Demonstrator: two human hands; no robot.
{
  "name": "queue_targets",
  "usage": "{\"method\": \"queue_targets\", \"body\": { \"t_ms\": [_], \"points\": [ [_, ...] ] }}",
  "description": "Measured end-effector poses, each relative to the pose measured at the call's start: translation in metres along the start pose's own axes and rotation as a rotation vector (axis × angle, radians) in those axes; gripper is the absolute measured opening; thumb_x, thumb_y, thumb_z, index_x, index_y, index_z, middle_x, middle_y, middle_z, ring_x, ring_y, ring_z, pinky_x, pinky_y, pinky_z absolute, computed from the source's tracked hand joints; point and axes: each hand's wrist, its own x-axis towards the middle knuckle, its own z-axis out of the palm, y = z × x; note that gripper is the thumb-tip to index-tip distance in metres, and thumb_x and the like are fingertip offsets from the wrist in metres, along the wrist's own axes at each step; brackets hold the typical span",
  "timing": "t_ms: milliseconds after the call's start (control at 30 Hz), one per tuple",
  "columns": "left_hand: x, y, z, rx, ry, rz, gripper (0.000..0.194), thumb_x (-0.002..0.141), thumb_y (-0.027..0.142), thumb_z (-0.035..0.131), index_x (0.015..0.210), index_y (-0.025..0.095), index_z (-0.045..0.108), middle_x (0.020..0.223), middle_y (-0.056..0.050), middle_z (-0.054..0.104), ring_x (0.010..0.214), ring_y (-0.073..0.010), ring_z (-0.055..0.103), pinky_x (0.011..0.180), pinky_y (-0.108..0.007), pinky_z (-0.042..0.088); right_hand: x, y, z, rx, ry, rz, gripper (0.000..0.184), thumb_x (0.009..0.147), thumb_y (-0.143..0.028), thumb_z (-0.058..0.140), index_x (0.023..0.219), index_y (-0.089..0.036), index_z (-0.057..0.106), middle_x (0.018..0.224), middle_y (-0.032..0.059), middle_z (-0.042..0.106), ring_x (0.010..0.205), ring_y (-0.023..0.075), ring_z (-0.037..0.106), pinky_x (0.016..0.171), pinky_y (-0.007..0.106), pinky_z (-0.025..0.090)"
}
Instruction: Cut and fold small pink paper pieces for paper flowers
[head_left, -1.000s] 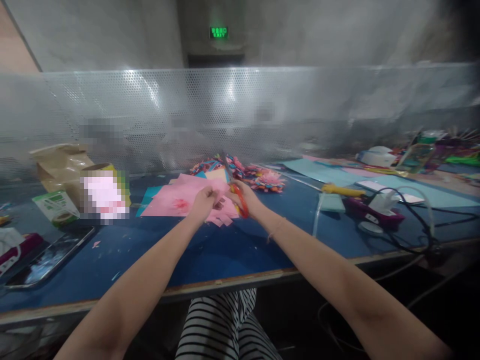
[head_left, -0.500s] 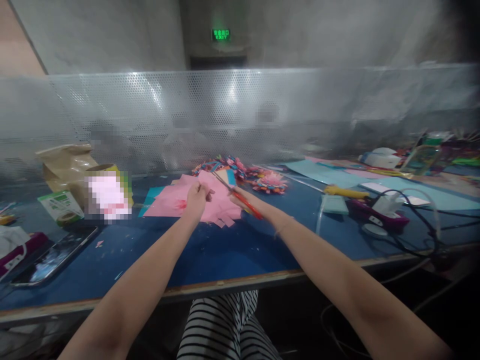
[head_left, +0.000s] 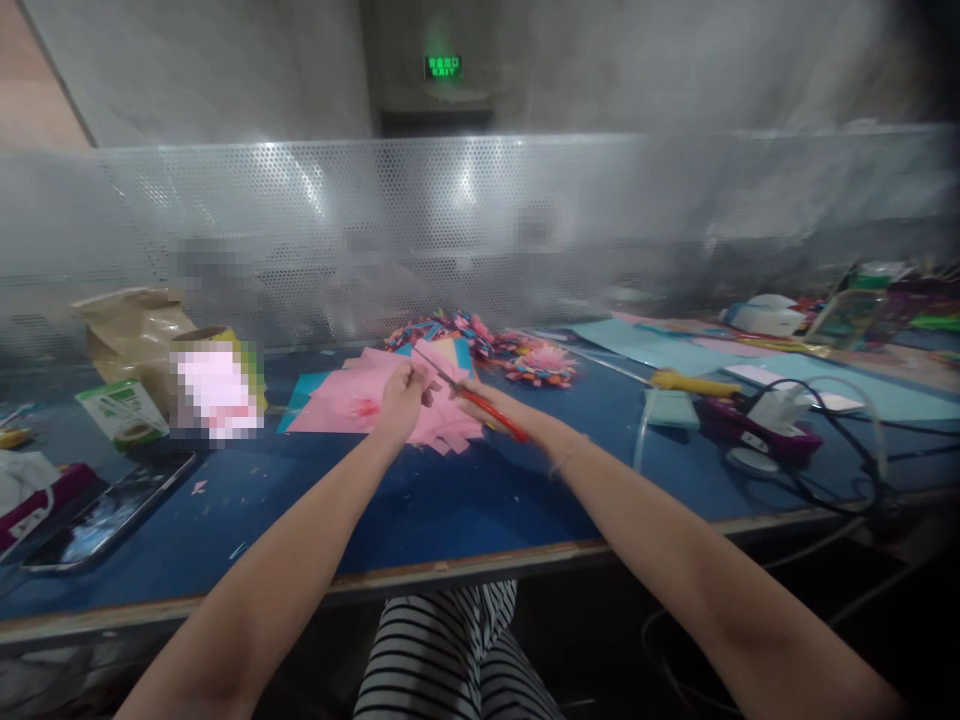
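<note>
My right hand (head_left: 474,400) is closed round a pair of red-handled scissors (head_left: 499,415), whose blades point up and to the left. Between the fingers of my left hand (head_left: 405,392) is a piece of pink paper (head_left: 426,372), close beside the blades. Both hands hover over a spread pile of pink paper (head_left: 330,410) on the blue table. Under the pile, blue sheets show at its left and top edges. Just behind lie paper flowers (head_left: 540,362) in pink, orange and blue. Whether the blades are cutting at this instant I cannot make out.
At the left are a phone (head_left: 112,515), a green and white packet (head_left: 121,412) and a brown paper bag (head_left: 135,330). To the right lie a yellow-handled tool (head_left: 694,384), light blue sheets (head_left: 645,345) and black cables (head_left: 847,490). A perforated metal screen (head_left: 420,220) stands behind the table.
My left hand has shifted slightly right. The scissors' blades have moved a little down and left, and the piece of pink paper held up there now looks smaller or lower.
</note>
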Motion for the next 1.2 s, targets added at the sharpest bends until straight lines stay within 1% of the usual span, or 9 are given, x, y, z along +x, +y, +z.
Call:
{"method": "queue_targets", "body": {
  "t_ms": [267, 567, 733, 800, 900, 967, 1033, 1133, 1200],
  "points": [
    [0.0, -0.001, 0.0, -0.001, -0.008, -0.007, 0.03, 0.076, 0.041, 0.041, 0.065, 0.015, 0.049, 0.051, 0.0, 0.051, 0.043, -0.0076, 0.044, 0.047, -0.023, 0.034, -0.002, -0.001, 0.002, 0.094, 0.016, 0.008, 0.025, 0.071, -0.041, 0.048, 0.082, -0.019, 0.047, 0.06, -0.0026, 0.04, 0.056, 0.0089, 0.039, 0.052, 0.023, 0.032],
    [0.001, -0.002, 0.0, -0.019, 0.001, -0.017, 0.03, 0.075, 0.041, 0.042, 0.066, 0.014, 0.051, 0.051, 0.0, 0.052, 0.043, -0.0069, 0.044, 0.046, -0.021, 0.035, -0.002, -0.001, 0.001, 0.062, 0.031, -0.01, 0.022, 0.071, -0.038, 0.049, 0.081, -0.018, 0.05, 0.064, -0.0008, 0.044, 0.059, 0.0096, 0.041, 0.051, 0.024, 0.034],
    [0.003, -0.003, 0.0, -0.045, -0.003, -0.03, 0.03, 0.075, 0.04, 0.042, 0.064, 0.014, 0.05, 0.055, -0.002, 0.055, 0.042, -0.0062, 0.043, 0.044, -0.021, 0.036, -0.001, 0.0, 0.001, 0.085, 0.017, -0.003, 0.022, 0.071, -0.039, 0.049, 0.081, -0.019, 0.049, 0.057, -0.003, 0.038, 0.05, 0.0077, 0.034, 0.045, 0.023, 0.028],
    [0.003, -0.002, 0.001, -0.108, -0.005, -0.061, 0.029, 0.073, 0.04, 0.045, 0.064, 0.014, 0.051, 0.057, -0.003, 0.056, 0.042, -0.0065, 0.044, 0.045, -0.022, 0.038, -0.001, 0.0, 0.001, 0.114, 0.007, 0.017, 0.025, 0.071, -0.041, 0.049, 0.082, -0.019, 0.047, 0.054, -0.0045, 0.035, 0.047, 0.0066, 0.031, 0.042, 0.022, 0.026],
    [0.002, 0.003, 0.003, -0.246, 0.008, -0.18, 0.026, 0.069, 0.038, 0.051, 0.062, 0.013, 0.049, 0.06, -0.004, 0.058, 0.045, -0.008, 0.049, 0.05, -0.025, 0.043, -0.001, 0.002, 0.002, 0.165, 0.01, 0.076, 0.028, 0.071, -0.043, 0.048, 0.083, -0.018, 0.044, 0.053, -0.0063, 0.034, 0.044, 0.0051, 0.031, 0.041, 0.02, 0.026],
    [0.002, 0.007, 0.003, -0.326, 0.043, -0.248, 0.024, 0.067, 0.036, 0.052, 0.061, 0.013, 0.049, 0.061, -0.004, 0.059, 0.05, -0.0099, 0.053, 0.054, -0.027, 0.046, 0.0, 0.004, 0.003, 0.203, 0.041, 0.118, 0.027, 0.071, -0.043, 0.047, 0.082, -0.018, 0.043, 0.053, -0.0065, 0.036, 0.043, 0.0044, 0.033, 0.041, 0.019, 0.028],
    [0.001, 0.01, 0.004, -0.363, 0.071, -0.289, 0.02, 0.067, 0.032, 0.053, 0.062, 0.013, 0.05, 0.062, -0.005, 0.06, 0.053, -0.0111, 0.056, 0.057, -0.028, 0.046, 0.002, 0.007, 0.005, 0.254, 0.118, 0.141, 0.027, 0.07, -0.041, 0.049, 0.082, -0.018, 0.043, 0.055, -0.0063, 0.039, 0.044, 0.0045, 0.037, 0.042, 0.019, 0.03],
    [0.001, 0.013, 0.004, -0.381, 0.078, -0.368, 0.015, 0.065, 0.028, 0.054, 0.065, 0.013, 0.052, 0.063, -0.005, 0.06, 0.053, -0.0114, 0.056, 0.056, -0.028, 0.046, 0.008, 0.012, 0.006, 0.34, 0.291, 0.145, 0.031, 0.062, -0.036, 0.059, 0.081, -0.018, 0.043, 0.06, -0.0057, 0.046, 0.049, 0.0054, 0.045, 0.046, 0.019, 0.034],
    [0.0, 0.013, 0.005, -0.398, 0.055, -0.419, 0.014, 0.063, 0.026, 0.056, 0.064, 0.013, 0.052, 0.059, -0.003, 0.058, 0.051, -0.0105, 0.054, 0.056, -0.027, 0.045, 0.012, 0.015, 0.007, 0.411, 0.366, 0.152, 0.036, 0.055, -0.031, 0.065, 0.08, -0.018, 0.042, 0.065, -0.0052, 0.049, 0.055, 0.0067, 0.05, 0.05, 0.019, 0.038]
  ]
}}
